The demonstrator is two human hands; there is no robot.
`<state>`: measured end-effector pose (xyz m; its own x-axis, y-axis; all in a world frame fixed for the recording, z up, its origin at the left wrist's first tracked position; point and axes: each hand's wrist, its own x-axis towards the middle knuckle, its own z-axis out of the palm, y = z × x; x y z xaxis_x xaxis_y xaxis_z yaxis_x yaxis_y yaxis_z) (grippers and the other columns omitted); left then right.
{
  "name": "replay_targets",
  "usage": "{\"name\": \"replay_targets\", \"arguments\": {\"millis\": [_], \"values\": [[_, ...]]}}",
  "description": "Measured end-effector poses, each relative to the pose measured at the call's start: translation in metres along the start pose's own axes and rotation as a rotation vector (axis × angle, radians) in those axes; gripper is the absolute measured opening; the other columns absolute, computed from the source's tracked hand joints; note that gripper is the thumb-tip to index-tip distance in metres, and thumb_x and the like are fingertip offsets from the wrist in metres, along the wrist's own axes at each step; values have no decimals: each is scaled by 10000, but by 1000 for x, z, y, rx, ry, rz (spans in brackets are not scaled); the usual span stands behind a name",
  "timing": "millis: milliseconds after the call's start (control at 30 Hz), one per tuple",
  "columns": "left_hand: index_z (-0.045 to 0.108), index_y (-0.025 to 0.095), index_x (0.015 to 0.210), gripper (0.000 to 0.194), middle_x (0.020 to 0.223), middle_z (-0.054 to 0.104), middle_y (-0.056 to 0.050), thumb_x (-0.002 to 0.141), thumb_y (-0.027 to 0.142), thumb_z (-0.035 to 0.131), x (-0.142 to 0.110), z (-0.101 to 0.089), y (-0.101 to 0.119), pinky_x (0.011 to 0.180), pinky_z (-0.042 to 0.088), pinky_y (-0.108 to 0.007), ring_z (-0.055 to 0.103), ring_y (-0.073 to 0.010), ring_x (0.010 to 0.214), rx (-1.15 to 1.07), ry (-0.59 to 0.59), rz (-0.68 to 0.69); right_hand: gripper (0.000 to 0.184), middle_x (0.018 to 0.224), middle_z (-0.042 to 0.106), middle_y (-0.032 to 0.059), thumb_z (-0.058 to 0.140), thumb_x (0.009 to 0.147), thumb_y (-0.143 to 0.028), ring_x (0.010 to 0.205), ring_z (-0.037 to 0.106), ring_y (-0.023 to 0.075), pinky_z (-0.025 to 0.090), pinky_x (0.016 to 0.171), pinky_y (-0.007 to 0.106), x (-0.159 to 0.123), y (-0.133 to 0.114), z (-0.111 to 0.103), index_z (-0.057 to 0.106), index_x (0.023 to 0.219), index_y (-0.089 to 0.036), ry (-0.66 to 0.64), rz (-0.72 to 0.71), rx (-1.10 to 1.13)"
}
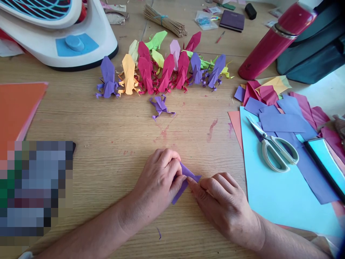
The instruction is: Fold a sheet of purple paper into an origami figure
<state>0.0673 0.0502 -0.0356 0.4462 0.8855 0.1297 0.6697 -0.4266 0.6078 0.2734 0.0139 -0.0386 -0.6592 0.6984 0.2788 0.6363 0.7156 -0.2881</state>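
Between my two hands is a small piece of folded purple paper (pixel 185 172), held just above or on the wooden table. My left hand (pixel 161 176) is closed, its thumb and fingers pinching the paper's left side and hiding part of it. The thumb and forefinger of my right hand (pixel 222 203) pinch the paper's right corner, close to the left thumb tip. Farther back lies a small purple origami figure (pixel 161 105) with thin bent legs. Behind it stand folded paper figures in rows, among them a purple one (pixel 108 77), an orange one (pixel 128 73) and a crimson one (pixel 145 73).
On the right, scissors (pixel 275 151) lie over light blue sheets (pixel 269 194) and purple paper pieces (pixel 283 122). A crimson flask (pixel 269 46) stands behind them. A white fan (pixel 88 32) is at back left, orange paper (pixel 18 111) at left, a stick bundle (pixel 164 21) at the back.
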Motion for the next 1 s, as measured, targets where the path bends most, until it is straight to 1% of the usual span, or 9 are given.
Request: {"name": "replay_targets", "arguments": {"millis": [133, 233, 400, 467, 600, 667, 733, 833, 1000], "values": [[534, 195, 833, 91, 972, 551, -47, 903, 151, 572, -1, 0, -1, 821, 453, -391, 509, -216, 904, -22, -28, -21, 214, 753, 592, 52, 526, 934, -79, 640, 474, 168, 396, 604, 346, 4, 0, -1, 690, 1068, -105, 4, 6, -11], [557, 210, 926, 41, 1013, 541, -45, 918, 170, 563, -1, 0, -1, 846, 446, -399, 509, -221, 941, -55, -47, -45, 193, 726, 566, 46, 532, 926, -74, 630, 452, 168, 382, 594, 344, 5, 0, -1, 695, 1027, -89, 5, -4, -15], [574, 220, 1011, 145, 1137, 522, -56, 899, 126, 575, 0, -2, 1, 936, 435, -410, 502, -237, 1083, -97, -54, -87, 255, 768, 578, 60, 512, 927, -76, 661, 461, 184, 385, 612, 354, 3, -1, 0, 660, 1134, -71, -29, -18, -6], [579, 218, 1040, 168, 1185, 517, -65, 901, 124, 574, 1, -3, 2, 972, 426, -415, 494, -242, 1135, -106, -60, -95, 261, 785, 587, 63, 503, 930, -78, 666, 469, 183, 390, 621, 355, 2, -1, 0, 654, 1143, -77, -30, -15, -3], [587, 224, 1094, 203, 1217, 529, -72, 961, 136, 462, 2, -4, -1, 1003, 420, -418, 499, -235, 1164, -107, -80, -73, 253, 770, 578, 55, 478, 947, -92, 658, 461, 176, 389, 613, 346, 2, -1, 1, 657, 1126, -97, -23, -13, -13], [588, 225, 1110, 231, 1220, 534, -73, 967, 127, 436, 1, -4, -2, 1007, 422, -415, 503, -230, 1163, -97, -78, -62, 240, 756, 565, 52, 480, 947, -99, 651, 453, 177, 386, 604, 345, 2, 0, 2, 663, 1103, -94, -27, -17, -18], [591, 220, 1106, 211, 1213, 537, -74, 947, 133, 483, 0, -3, -2, 998, 427, -418, 506, -238, 1154, -76, -71, -54, 234, 753, 558, 51, 500, 936, -101, 650, 450, 180, 382, 600, 348, 1, 0, 3, 661, 1106, -86, -32, -19, -17], [597, 219, 1082, 189, 1198, 538, -74, 909, 148, 564, 0, -2, -2, 985, 433, -425, 507, -252, 1142, -47, -58, -43, 267, 775, 575, 57, 519, 927, -92, 664, 461, 185, 380, 609, 352, 1, 1, 2, 643, 1163, -87, -38, -16, -1], [596, 221, 1066, 185, 1200, 530, -72, 906, 132, 569, 2, -1, -1, 989, 427, -430, 500, -250, 1146, -41, -65, -50, 278, 784, 590, 66, 519, 924, -73, 676, 464, 189, 385, 620, 362, 0, -1, -1, 635, 1176, -62, -23, -16, 10]]}}
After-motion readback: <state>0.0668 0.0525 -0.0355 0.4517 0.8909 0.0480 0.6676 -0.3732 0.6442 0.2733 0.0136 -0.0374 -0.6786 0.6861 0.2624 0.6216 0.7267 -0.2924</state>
